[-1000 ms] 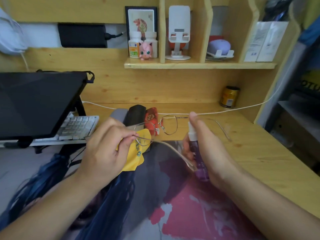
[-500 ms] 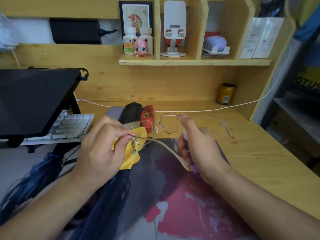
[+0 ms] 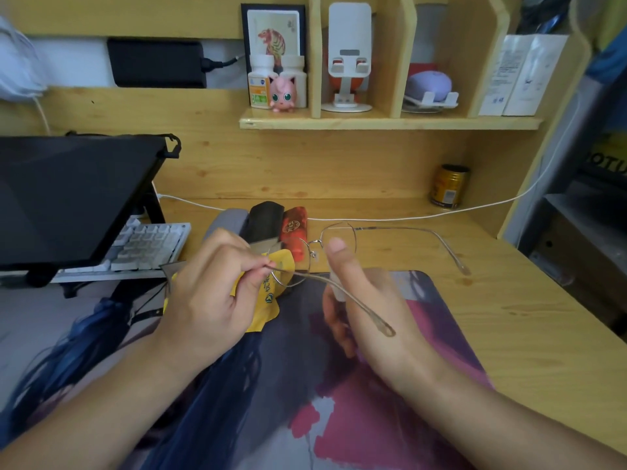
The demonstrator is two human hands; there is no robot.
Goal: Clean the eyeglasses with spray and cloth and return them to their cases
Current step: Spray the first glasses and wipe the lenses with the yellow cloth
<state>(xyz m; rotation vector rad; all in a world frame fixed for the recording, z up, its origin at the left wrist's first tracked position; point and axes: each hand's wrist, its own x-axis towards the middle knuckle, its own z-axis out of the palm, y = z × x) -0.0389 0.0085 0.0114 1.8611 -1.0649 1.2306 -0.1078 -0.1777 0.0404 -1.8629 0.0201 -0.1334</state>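
My left hand pinches the rim of thin wire-framed eyeglasses and also holds a yellow cleaning cloth under them. The glasses hang open above the desk, one temple reaching right, the other lying across my right hand. My right hand grips a small spray bottle, mostly hidden by my fingers, with the thumb raised behind the right lens. Three eyeglass cases lie side by side just behind: grey, black and red.
A printed desk mat covers the near desk. A tilted black screen and a white keyboard stand at the left. A white cable crosses the back, a gold can sits at the back right, and a shelf holds small items.
The purple bottle has sunk deeper into my right hand and is now almost hidden. The glasses and both hands have stayed close together, with the lenses shifted slightly right.
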